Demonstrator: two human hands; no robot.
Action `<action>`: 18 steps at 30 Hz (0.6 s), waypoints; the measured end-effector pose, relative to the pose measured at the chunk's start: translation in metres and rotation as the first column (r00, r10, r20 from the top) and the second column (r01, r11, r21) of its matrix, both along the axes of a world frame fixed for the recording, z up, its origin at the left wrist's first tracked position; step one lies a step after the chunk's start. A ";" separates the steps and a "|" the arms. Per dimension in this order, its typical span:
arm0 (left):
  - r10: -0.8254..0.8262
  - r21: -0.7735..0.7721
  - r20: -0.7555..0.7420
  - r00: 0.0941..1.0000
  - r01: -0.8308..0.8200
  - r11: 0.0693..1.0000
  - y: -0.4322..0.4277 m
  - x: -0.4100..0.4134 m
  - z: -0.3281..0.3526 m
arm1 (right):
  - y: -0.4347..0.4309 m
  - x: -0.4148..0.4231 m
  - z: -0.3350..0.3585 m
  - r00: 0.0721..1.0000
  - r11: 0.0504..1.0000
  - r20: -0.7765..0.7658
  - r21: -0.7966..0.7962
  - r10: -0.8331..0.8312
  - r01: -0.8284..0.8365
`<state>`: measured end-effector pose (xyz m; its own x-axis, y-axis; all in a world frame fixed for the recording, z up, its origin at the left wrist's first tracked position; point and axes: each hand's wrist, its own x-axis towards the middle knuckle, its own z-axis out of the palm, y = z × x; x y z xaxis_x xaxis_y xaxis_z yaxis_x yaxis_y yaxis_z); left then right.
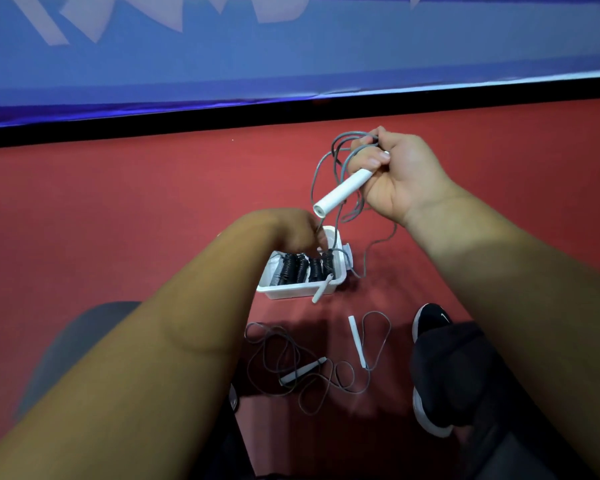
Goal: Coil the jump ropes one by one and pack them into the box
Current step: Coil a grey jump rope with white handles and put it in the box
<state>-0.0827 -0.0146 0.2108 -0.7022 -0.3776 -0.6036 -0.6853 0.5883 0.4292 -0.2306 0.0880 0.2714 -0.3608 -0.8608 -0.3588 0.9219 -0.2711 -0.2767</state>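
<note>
Gripping one white handle (343,191) and gray rope loops (327,157), the right hand (400,174) curls above the white box (300,293)
Four dark coils (302,269) fill the box, its far end blocked by the left hand (291,230), grip unclear; one loose rope (293,363) lies nearer, by one black shoe (430,320)

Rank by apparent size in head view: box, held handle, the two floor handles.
1. box
2. held handle: nearer the camera, so its true size is unsure
3. right floor handle and left floor handle: look alike, tied
</note>
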 end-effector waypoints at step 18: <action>0.230 0.183 -0.054 0.972 -0.216 0.959 0.006 0.001 -0.020 | 0.004 -0.010 0.000 0.986 0.984 -0.008 0.058 -0.168 0.169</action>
